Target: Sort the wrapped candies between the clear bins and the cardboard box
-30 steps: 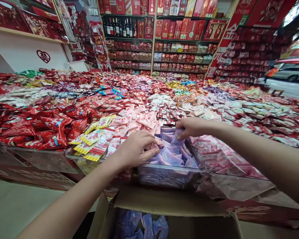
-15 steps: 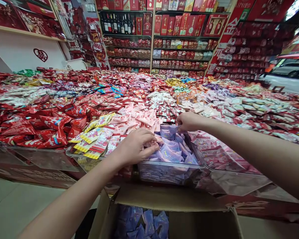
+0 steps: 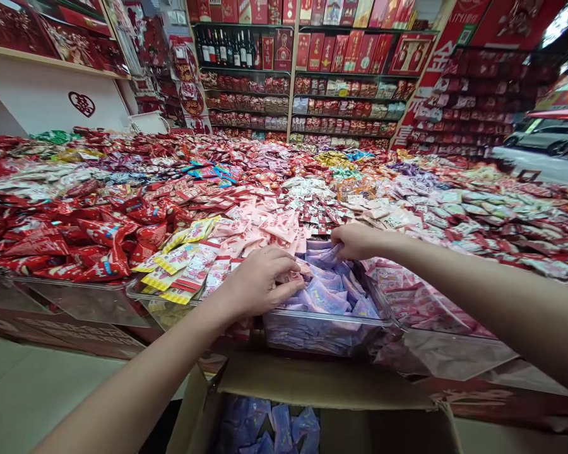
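Note:
A clear plastic bin (image 3: 326, 318) at the middle front holds many small purple candy packets (image 3: 329, 296). Over its left side lies my left hand (image 3: 265, 280), fingers bent and a gap between thumb and forefinger, the tips touching the packets. My right hand (image 3: 355, 241) reaches into the bin's back right, its fingers closed on a purple packet (image 3: 334, 257) there; the fingertips are partly hidden. Below the bin, an open cardboard box (image 3: 322, 378) has more purple packets (image 3: 281, 425) in its left part.
Yellow-edged white packets (image 3: 187, 261) fill the bin to the left, and pink packets (image 3: 407, 290) the one to the right. Red packets (image 3: 104, 236) lie farther left. Shelves with red boxes (image 3: 345, 52) and bottles (image 3: 224, 49) stand at the back.
My right hand has shifted slightly left and down over the back of the purple packets. My left hand stays nearly in place, and the camera view has moved a little.

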`<state>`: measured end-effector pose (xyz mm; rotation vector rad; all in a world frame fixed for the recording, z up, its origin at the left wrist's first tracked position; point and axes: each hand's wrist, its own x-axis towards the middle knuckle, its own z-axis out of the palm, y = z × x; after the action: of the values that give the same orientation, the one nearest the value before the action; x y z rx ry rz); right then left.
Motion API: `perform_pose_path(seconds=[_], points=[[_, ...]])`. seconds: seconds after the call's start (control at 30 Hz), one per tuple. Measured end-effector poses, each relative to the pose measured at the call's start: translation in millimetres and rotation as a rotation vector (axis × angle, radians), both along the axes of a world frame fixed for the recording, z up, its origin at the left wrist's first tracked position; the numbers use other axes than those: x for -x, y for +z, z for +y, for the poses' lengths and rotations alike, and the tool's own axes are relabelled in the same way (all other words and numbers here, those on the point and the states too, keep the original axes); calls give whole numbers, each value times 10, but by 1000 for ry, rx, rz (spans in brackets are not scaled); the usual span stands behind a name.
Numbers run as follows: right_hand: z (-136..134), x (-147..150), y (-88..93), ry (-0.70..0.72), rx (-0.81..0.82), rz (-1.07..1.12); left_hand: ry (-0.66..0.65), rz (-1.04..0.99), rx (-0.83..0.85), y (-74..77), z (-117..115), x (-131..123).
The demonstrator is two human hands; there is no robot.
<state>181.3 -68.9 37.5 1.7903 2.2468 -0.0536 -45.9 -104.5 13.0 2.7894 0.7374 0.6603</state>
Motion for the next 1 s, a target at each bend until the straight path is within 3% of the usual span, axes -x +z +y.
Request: perform_pose_path(seconds=[0.2,0.33,0.4,0.53,0.63,0.77,0.9,1.0], points=[[51,75,-30,39,-30,107,5,-6,2,-10,5,10],[63,210,-13,136,-10,53,6,-13,-2,-1,-10,18],[72,268,-58,187,22,44,7,-18,1,5,-16,18],[107,317,-236,171,-127,68,11,-18,-2,6,-15,12],[126,312,-293,175,-120,95,11,-30,0,-6,-7,6],[125,233,-116,153,-13,172,2,-42,3,-18,3,2],[97,71,73,-30,-86,-92,-7,-24,-7,-12,6,1],[64,32,24,-63,-52,-234,-10,-16,-10,-8,7,-3]])
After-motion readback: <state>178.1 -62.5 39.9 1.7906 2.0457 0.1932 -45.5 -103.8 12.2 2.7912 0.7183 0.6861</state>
